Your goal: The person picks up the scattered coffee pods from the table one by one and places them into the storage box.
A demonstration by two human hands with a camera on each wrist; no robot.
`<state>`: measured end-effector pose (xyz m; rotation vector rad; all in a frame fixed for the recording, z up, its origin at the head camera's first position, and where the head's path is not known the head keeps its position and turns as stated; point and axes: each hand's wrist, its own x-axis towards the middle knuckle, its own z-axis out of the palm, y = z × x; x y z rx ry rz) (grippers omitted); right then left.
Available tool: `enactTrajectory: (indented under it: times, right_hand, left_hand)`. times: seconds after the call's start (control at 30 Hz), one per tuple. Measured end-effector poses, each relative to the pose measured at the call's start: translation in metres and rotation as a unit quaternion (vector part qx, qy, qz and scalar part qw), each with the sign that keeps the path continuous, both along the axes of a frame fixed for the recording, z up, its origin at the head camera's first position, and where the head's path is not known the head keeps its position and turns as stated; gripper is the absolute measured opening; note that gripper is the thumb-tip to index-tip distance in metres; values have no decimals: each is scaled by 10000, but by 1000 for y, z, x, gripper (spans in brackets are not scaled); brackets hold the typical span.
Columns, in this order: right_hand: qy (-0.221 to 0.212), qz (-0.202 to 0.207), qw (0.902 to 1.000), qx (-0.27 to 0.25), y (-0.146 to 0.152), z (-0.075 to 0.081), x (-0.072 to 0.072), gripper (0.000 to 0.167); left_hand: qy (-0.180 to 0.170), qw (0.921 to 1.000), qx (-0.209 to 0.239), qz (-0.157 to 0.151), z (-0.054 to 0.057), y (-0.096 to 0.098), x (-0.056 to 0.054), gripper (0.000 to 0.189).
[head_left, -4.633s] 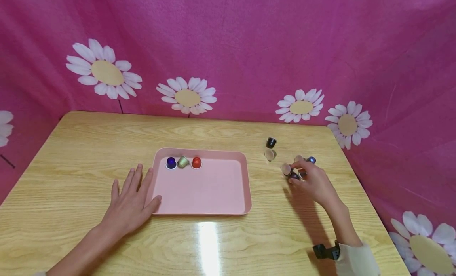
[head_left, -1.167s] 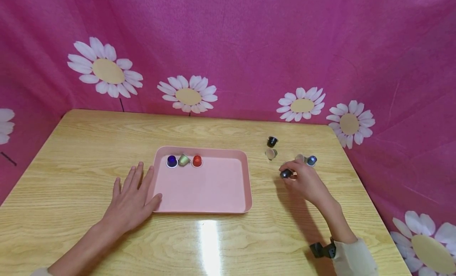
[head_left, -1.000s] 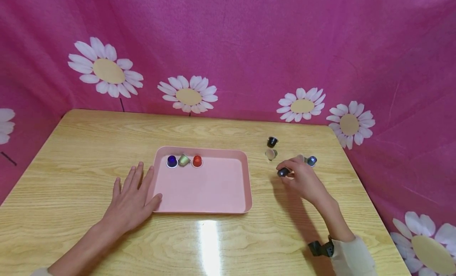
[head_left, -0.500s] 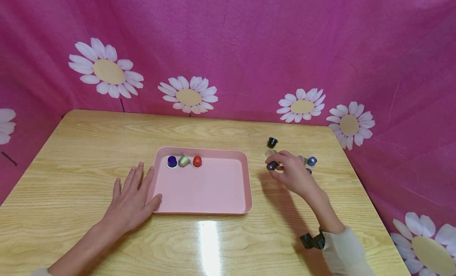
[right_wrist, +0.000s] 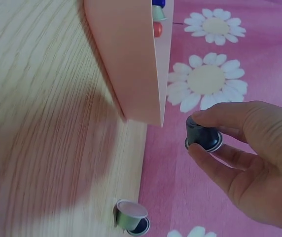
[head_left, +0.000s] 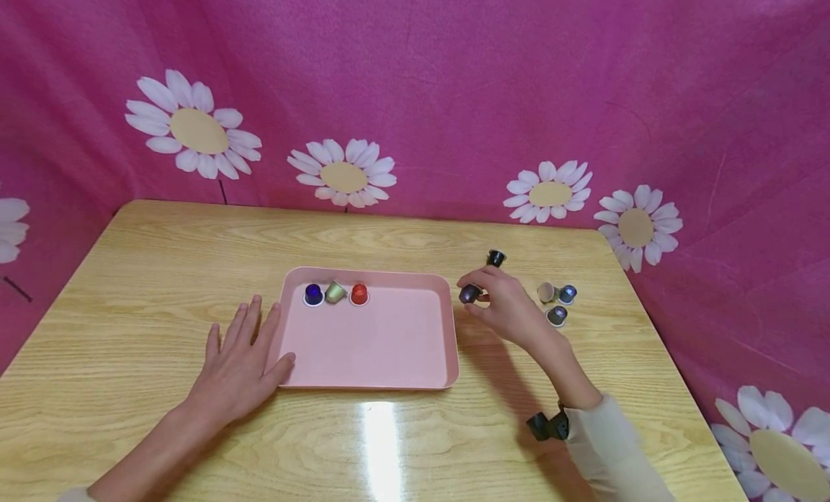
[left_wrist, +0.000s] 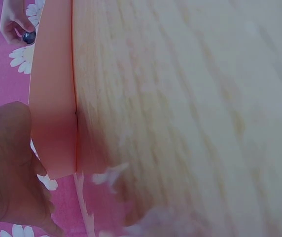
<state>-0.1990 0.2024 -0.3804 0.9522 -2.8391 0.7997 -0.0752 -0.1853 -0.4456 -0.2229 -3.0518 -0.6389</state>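
Pinched between the thumb and fingers of my right hand (head_left: 509, 306) is a dark coffee capsule (right_wrist: 202, 136), held in the air just off the right edge of the pink tray (head_left: 376, 351). My left hand (head_left: 236, 365) lies flat with spread fingers on the table, its thumb and fingertips at the tray's left rim. Along the tray's back wall sit a dark blue capsule (head_left: 313, 294), a pale green capsule (head_left: 335, 292) tipped on its side, and a red capsule (head_left: 359, 294).
Behind my right hand is a black capsule (head_left: 496, 258); a pale-lidded capsule (right_wrist: 131, 210) near it shows in the right wrist view. Farther right lie another pale-lidded capsule (head_left: 547, 292), a blue capsule (head_left: 567, 294) and a dark grey capsule (head_left: 557, 315). A flowered pink cloth (head_left: 428, 113) hangs behind.
My right hand has picked up the dark capsule from the right-hand cluster and carried it leftward to near the tray's edge. My left hand has stayed in place.
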Motion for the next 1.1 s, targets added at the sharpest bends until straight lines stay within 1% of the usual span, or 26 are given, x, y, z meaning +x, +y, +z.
enactTrajectory:
  times: [0.17,0.3,0.4,0.5,0.57,0.67,0.73,0.93,1.1]
  right_hand:
    - [-48,42,10000,62,-10,2,-2,34]
    - [-176,-26,9997,150,-18,3,-6,38]
    - [-196,-28,9996,201,-24,3,-9,40]
    - [-90,47,9998,189,-30,2,-11,39]
    - [53,109,9997,196,-33,2,-12,38]
    - [280,174,9990,309,-39,1,-14,37]
    - [344,190,9985,375,-44,1,-15,36]
    - [86,279,9992,271,-58,-1,-18,34]
    - [54,448,9985,321,-68,-4,-21,34]
  left_hand:
    - [-22,10000,18,13,0,0,0,79]
    - [-35,10000,28,21,1,0,-1,80]
    - [-57,10000,37,22,1,0,-1,80]
    - [-83,10000,48,22,2,1,-1,80]
    - [-100,9999,52,21,2,1,-1,80]
    - [-120,9999,53,18,2,1,-1,80]
    - [-111,9999,39,19,2,1,-1,80]
    - [-128,9999,44,26,2,0,-1,80]
    - [-165,9999,37,13,2,0,-1,80]
